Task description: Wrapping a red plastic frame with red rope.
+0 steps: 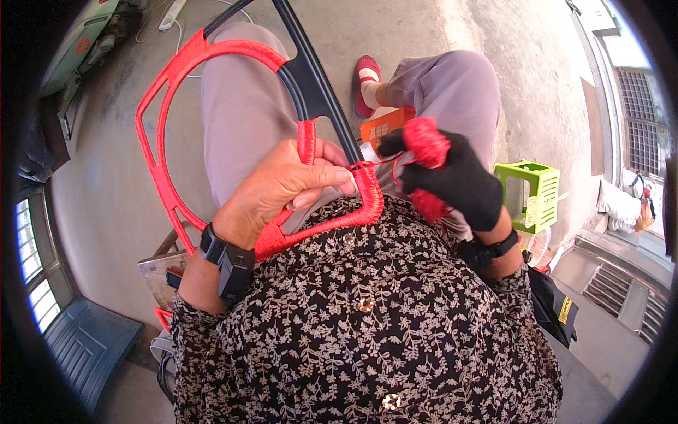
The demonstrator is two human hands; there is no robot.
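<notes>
A black metal frame [311, 78] with curved and straight bars lies across my lap, much of it wound tightly in red cord. My bare left hand [279, 184] is closed around a red-wrapped bar, its thumb and fingertips beside the edge of the winding. My right hand [462, 185], in a black glove, grips a bundle of red cord [426, 141]; more red cord shows below its palm. A short strand runs from this bundle to the winding on the frame's right bar, where bare black metal begins.
A bright green plastic stool [540, 194] stands to my right. An orange box [385, 124] sits on the floor between my legs. At the lower left is a blue chair [92, 346]. A white power strip [171, 14] with a cable lies at the far left.
</notes>
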